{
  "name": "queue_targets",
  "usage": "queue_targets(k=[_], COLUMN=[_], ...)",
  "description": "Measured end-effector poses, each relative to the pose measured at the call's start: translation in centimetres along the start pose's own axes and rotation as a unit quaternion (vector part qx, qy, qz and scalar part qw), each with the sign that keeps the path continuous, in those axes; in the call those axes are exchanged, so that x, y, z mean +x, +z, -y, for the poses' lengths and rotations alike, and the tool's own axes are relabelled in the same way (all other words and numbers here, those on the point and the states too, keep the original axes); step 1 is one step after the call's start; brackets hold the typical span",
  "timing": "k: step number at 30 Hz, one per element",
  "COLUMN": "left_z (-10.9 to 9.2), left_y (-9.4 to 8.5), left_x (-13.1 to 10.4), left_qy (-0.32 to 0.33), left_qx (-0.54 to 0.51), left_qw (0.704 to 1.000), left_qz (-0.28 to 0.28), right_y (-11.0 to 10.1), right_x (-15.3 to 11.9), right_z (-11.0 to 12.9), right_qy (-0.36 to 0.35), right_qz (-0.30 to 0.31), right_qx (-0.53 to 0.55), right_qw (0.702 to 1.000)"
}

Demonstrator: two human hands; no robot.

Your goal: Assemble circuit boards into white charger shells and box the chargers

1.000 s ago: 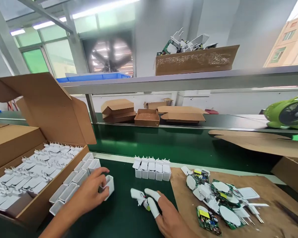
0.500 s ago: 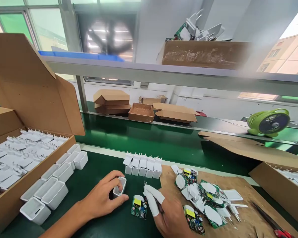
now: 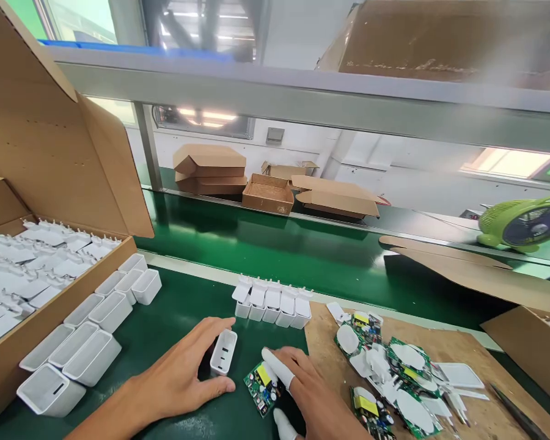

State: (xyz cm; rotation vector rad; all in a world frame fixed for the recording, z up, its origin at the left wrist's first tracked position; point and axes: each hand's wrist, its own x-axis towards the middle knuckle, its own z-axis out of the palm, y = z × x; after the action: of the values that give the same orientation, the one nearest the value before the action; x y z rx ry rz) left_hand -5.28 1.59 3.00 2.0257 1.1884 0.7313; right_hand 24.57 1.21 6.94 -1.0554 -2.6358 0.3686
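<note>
My left hand [image 3: 197, 366] curves around a small white casing [image 3: 223, 352] that stands on the green mat, its slotted inside showing; the thumb and fingers are apart, and whether they touch it is hard to tell. Just right of it, my right hand [image 3: 297, 385], with white covers on some fingertips, has its fingers at the right edge of a green circuit board [image 3: 262, 386] with a yellow part. A row of several white casings with plug pieces [image 3: 272, 304] stands behind. More boards with white discs [image 3: 410, 356] lie in a pile on brown cardboard [image 3: 458, 342].
Several empty white casings [image 3: 91, 354] line the open carton [image 3: 131, 247] of white plug pieces at left. At right are dark-handled pliers or tweezers [image 3: 516, 409], another carton [image 3: 522, 342] and a green fan [image 3: 525, 223]. A metal shelf [image 3: 302, 91] crosses above.
My right hand has moved down onto the board, which is now turned. The white casing by my left hand is more upright in view and further from the fingers. The camera view has shifted.
</note>
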Motion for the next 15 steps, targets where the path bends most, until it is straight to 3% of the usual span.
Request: queue_targets(k=[3, 8, 12, 15], left_z=[-0.1, -0.1, 0.4, 0.6], left_y=[-0.1, -0.3, -0.1, -0.2], left_x=[0.1, 0.0, 0.1, 0.2], left_qy=[-0.003, -0.029, -0.022, -0.006], left_qx=[-0.003, -0.014, -0.028, -0.037], left_qw=[1.000, 0.999, 0.999, 0.999], left_qz=[0.000, 0.008, -0.010, -0.019], right_y=[0.9, 2.3, 1.8, 0.9], right_x=[0.0, 0.2, 0.7, 0.9], right_z=[-0.7, -1.4, -0.5, 0.5], right_qy=[0.028, -0.025, -0.035, 0.002], right_qz=[0.017, -0.037, -0.095, -0.113], right_qx=[0.014, 0.041, 0.087, 0.113], right_qw=[0.999, 0.998, 0.991, 0.987])
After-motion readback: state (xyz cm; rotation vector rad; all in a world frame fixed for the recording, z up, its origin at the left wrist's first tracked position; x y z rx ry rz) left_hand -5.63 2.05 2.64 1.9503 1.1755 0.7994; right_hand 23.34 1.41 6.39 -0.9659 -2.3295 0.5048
